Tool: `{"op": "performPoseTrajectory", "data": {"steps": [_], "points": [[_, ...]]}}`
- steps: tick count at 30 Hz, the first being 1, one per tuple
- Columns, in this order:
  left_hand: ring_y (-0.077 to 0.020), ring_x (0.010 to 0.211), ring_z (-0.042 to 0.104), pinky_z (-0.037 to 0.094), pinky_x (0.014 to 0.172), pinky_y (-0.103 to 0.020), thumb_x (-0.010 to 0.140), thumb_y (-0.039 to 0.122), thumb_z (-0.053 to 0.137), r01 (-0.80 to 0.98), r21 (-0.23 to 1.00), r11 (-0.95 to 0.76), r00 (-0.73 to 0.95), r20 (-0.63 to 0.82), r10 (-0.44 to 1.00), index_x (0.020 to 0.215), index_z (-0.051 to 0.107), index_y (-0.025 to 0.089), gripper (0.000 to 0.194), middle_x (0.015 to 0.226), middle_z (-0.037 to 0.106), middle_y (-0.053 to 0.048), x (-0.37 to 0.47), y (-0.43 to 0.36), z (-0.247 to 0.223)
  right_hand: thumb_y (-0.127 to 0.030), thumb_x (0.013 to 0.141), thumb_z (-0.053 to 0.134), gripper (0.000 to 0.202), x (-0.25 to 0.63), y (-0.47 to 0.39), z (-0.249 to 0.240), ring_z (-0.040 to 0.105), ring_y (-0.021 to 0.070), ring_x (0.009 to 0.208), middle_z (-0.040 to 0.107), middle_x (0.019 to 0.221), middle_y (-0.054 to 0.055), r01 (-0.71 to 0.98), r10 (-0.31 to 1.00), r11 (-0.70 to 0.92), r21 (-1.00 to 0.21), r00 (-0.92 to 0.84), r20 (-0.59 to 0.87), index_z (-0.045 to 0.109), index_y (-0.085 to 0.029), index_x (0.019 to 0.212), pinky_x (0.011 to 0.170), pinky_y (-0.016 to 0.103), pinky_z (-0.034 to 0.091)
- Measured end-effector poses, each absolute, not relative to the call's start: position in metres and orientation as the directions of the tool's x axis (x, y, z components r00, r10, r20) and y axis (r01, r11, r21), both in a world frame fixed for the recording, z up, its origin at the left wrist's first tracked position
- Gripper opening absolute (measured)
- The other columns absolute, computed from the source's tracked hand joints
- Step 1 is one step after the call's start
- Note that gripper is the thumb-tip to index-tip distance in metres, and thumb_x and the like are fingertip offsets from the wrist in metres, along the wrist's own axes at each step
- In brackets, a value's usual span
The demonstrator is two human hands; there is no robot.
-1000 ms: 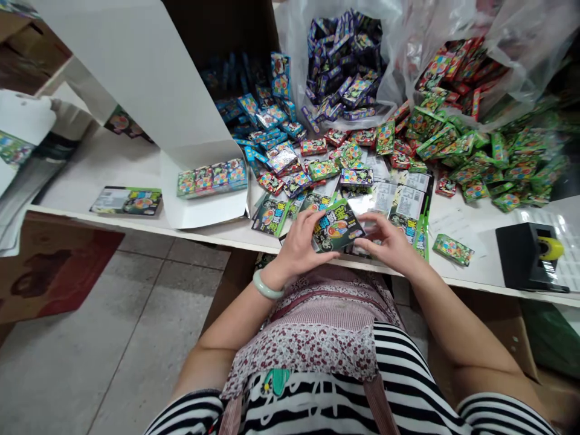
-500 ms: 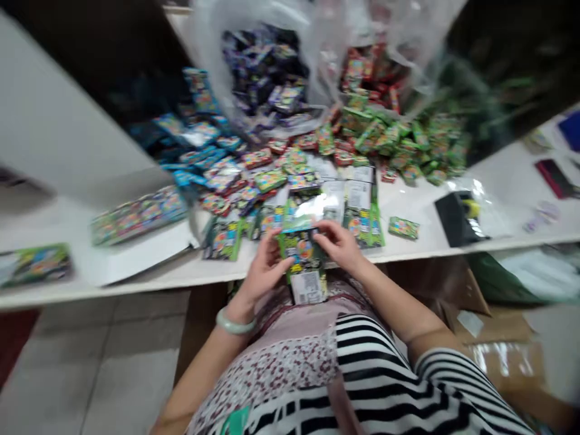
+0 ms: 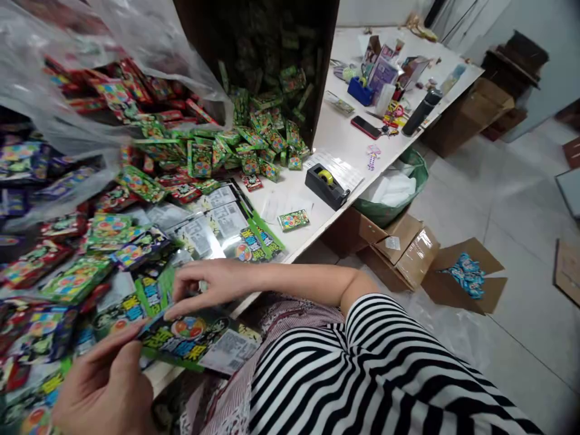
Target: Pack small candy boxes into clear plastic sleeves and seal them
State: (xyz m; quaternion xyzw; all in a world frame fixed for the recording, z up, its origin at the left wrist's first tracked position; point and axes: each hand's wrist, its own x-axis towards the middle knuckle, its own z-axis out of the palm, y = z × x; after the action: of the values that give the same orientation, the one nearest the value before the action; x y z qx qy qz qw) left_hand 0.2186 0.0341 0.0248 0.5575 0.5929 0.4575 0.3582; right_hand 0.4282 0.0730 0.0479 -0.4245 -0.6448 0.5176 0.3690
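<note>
A green and black printed pouch (image 3: pixel 188 335), with round coloured sweets pictured on it and a pale label at one end, lies between my hands, slanting over the table's front edge. My left hand (image 3: pixel 106 386) pinches one corner of its edge between thumb and fingers. At the other corner of that edge, the thumb and curled fingers of my right hand (image 3: pixel 208 285) close on the pouch. Beyond my hands lie flat pouches of the same print (image 3: pixel 242 232) and loose small candy packets (image 3: pixel 75 278) in green, red and purple. What is inside the held pouch is hidden.
Clear plastic bags hold red packets (image 3: pixel 136 84) and purple packets (image 3: pixel 22 163); green packets (image 3: pixel 254 139) spill from a dark box. A tape dispenser (image 3: pixel 326 186), one green packet (image 3: pixel 293 220) and a phone (image 3: pixel 366 127) sit rightward. Open cartons (image 3: pixel 408 254) stand on the floor.
My view has swung to the right, bringing the far table end and floor cartons into sight. Both hands still hold the pouch by the same edge.
</note>
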Motion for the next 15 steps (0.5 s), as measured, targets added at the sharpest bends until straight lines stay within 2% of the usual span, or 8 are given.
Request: {"op": "performPoseTrajectory", "data": {"steps": [2, 4, 6, 9, 12, 15], "points": [[-0.0221, 0.074, 0.067, 0.048, 0.052, -0.031, 0.064, 0.029, 0.078, 0.265, 0.964, -0.011, -0.274, 0.087, 0.958, 0.080, 0.075, 0.032, 0.016, 0.088, 0.076, 0.004, 0.226, 0.043, 0.030, -0.027, 0.073, 0.073, 0.023, 0.426, 0.077, 0.056, 0.061, 0.0102, 0.075, 0.058, 0.066, -0.016, 0.171, 0.923, 0.101, -0.980, -0.384, 0.028, 0.052, -0.031, 0.063, 0.081, 0.027, 0.059], [-0.0190, 0.071, 0.065, 0.050, 0.058, -0.030, 0.059, 0.027, 0.081, 0.239, 0.971, -0.030, -0.315, 0.106, 0.943, 0.073, 0.075, 0.027, 0.016, 0.078, 0.074, 0.003, 0.231, 0.049, 0.033, -0.021, 0.075, 0.071, 0.023, 0.421, 0.080, 0.065, 0.061, 0.0091, 0.071, 0.057, 0.063, -0.016, 0.165, 0.924, 0.047, -0.985, -0.382, -0.020, 0.053, -0.030, 0.065, 0.075, 0.024, 0.058], [-0.0153, 0.064, 0.061, 0.049, 0.057, -0.027, 0.057, 0.027, 0.082, 0.191, 0.980, -0.058, -0.270, 0.110, 0.957, 0.066, 0.071, 0.022, 0.016, 0.068, 0.070, 0.002, 0.231, 0.050, 0.033, -0.018, 0.075, 0.070, 0.021, 0.416, 0.079, 0.073, 0.060, 0.0096, 0.069, 0.057, 0.062, -0.014, 0.213, 0.926, -0.038, -0.976, -0.361, -0.114, 0.054, -0.028, 0.065, 0.073, 0.024, 0.056], [-0.0132, 0.063, 0.059, 0.050, 0.061, -0.027, 0.066, 0.035, 0.080, 0.164, 0.984, -0.066, -0.135, 0.089, 0.987, 0.069, 0.066, 0.020, 0.020, 0.066, 0.066, 0.002, 0.226, 0.045, 0.030, -0.011, 0.076, 0.063, 0.021, 0.418, 0.078, 0.073, 0.055, 0.0097, 0.063, 0.054, 0.061, -0.010, 0.173, 0.892, -0.020, -0.985, -0.442, -0.096, 0.053, -0.023, 0.063, 0.069, 0.025, 0.052], [-0.0140, 0.070, 0.062, 0.054, 0.069, -0.030, 0.073, 0.045, 0.078, 0.099, 0.992, -0.077, 0.001, 0.077, 0.997, 0.069, 0.063, 0.020, 0.030, 0.073, 0.068, 0.000, 0.216, 0.043, 0.028, -0.022, 0.076, 0.069, 0.010, 0.423, 0.082, 0.060, 0.056, 0.0126, 0.064, 0.062, 0.067, -0.004, 0.172, 0.858, -0.007, -0.985, -0.505, -0.094, 0.060, -0.020, 0.070, 0.064, 0.028, 0.049], [-0.0160, 0.080, 0.066, 0.056, 0.078, -0.034, 0.083, 0.050, 0.071, 0.080, 0.994, -0.080, 0.160, 0.066, 0.985, 0.073, 0.063, 0.019, 0.033, 0.084, 0.071, -0.004, 0.204, 0.037, 0.032, -0.042, 0.080, 0.070, 0.024, 0.428, 0.078, 0.053, 0.059, 0.0151, 0.066, 0.067, 0.075, 0.002, 0.206, 0.838, 0.004, -0.979, -0.535, -0.109, 0.064, -0.020, 0.075, 0.062, 0.031, 0.048]]}}
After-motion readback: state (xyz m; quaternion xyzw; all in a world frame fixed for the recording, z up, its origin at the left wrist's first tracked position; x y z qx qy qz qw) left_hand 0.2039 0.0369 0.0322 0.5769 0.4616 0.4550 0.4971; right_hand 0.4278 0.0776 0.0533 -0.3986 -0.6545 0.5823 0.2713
